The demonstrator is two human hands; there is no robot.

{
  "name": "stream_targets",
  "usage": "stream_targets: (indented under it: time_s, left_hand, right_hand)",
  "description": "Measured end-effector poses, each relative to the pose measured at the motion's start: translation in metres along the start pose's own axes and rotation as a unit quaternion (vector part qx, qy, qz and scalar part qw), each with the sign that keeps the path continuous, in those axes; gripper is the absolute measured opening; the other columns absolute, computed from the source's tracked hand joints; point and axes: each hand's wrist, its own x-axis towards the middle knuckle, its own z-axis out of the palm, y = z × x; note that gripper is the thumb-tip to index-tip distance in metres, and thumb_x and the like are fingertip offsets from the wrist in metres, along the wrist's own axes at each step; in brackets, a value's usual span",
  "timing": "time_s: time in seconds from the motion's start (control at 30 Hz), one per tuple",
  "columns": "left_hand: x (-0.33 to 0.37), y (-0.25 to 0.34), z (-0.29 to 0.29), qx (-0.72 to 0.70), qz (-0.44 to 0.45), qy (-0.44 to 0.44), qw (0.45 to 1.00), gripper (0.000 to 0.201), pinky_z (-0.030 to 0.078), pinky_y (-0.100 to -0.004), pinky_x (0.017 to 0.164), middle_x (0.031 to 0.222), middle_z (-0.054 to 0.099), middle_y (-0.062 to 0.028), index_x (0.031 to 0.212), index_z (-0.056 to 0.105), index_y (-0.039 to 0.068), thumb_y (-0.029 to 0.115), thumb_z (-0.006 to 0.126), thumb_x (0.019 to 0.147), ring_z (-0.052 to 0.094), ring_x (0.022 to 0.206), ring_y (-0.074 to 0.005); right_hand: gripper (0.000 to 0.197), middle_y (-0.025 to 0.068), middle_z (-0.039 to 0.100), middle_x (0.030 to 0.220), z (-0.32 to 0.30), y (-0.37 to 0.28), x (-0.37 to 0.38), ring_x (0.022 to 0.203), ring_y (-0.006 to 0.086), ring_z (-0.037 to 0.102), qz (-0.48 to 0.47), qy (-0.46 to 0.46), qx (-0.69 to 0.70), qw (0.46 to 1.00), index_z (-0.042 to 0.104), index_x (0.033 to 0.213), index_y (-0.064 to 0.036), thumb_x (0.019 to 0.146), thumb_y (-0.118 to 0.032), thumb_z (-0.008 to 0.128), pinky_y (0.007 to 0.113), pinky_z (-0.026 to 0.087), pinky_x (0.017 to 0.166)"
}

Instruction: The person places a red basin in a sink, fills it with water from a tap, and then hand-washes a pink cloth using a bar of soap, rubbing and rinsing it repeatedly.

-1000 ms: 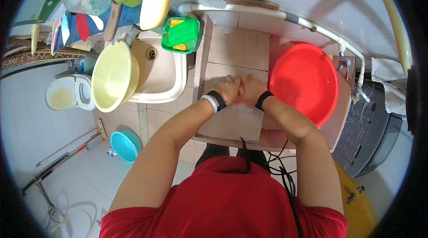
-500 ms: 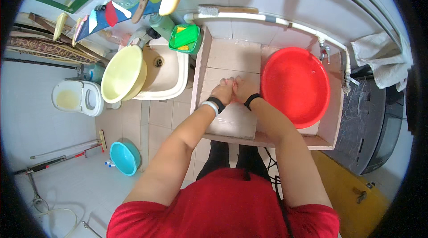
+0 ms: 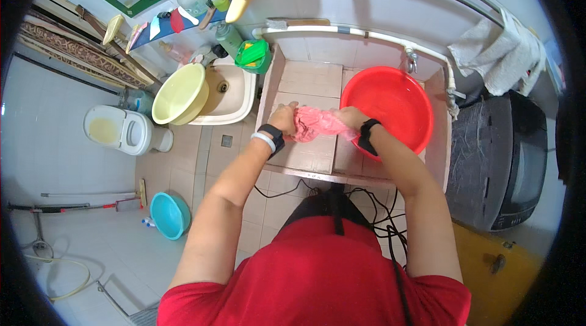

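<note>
A crumpled pink cloth [image 3: 314, 123] stretches between my two hands above the tiled floor of the wash trough [image 3: 305, 76]. My left hand [image 3: 282, 119] grips its left end, fingers curled round it. At the other end my right hand [image 3: 353, 118] is closed on the cloth, and a thin pale edge hangs below that wrist. To the right of the cloth stands a round red basin [image 3: 397, 106] inside the trough, with my right wrist passing over its left rim. The folds partly hide my fingertips.
A tap [image 3: 412, 60] on a white pipe is above the red basin. Left of the trough, a pale yellow basin [image 3: 180, 94] rests on a sink [image 3: 241, 97], with a green container [image 3: 253, 56] at its corner. Black cables [image 3: 384, 216] lie on the floor near my legs.
My hands were together with little showing between them; now they are apart, with the pink cloth spread between them. The view has shifted slightly.
</note>
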Motion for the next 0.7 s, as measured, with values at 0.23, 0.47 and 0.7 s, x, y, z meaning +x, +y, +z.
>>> stream_targets:
  time_s: [0.23,0.47,0.7]
  left_hand:
    - [0.005,0.039,-0.03,0.077,0.135,0.124,0.98,0.048,0.048,-0.0442,0.077,0.097,0.055,-0.0242,0.114,0.055,0.005,0.005,0.067,0.068,0.058,0.088,-0.0403]
    - [0.01,0.079,-0.064,0.071,0.171,0.197,0.963,0.037,0.048,-0.0426,0.077,0.096,0.055,-0.0235,0.108,0.06,0.007,0.006,0.065,0.072,0.057,0.09,-0.0391]
    - [0.047,0.099,-0.02,-0.047,0.109,0.157,0.98,0.054,0.05,-0.0374,0.07,0.082,0.063,-0.0191,0.104,0.063,0.005,-0.001,0.072,0.051,0.063,0.079,-0.0315]
  right_hand:
    - [0.04,0.0143,0.065,0.075,-0.084,0.024,-0.082,0.068,0.0217,0.062,0.123,0.147,0.219,0.957,0.065,0.082,0.0034,0.081,-0.036,0.057,0.034,0.047,0.058]
    - [0.023,0.0051,0.065,0.076,-0.146,0.047,-0.152,0.055,0.0163,0.059,0.166,0.295,0.519,0.784,0.063,0.09,-0.0047,0.087,-0.024,0.051,0.03,0.047,0.046]
    - [0.031,0.0055,0.064,0.081,-0.168,0.121,-0.161,0.059,0.0157,0.06,0.074,0.232,0.581,0.777,0.059,0.098,-0.0072,0.094,-0.032,0.04,0.027,0.05,0.051]
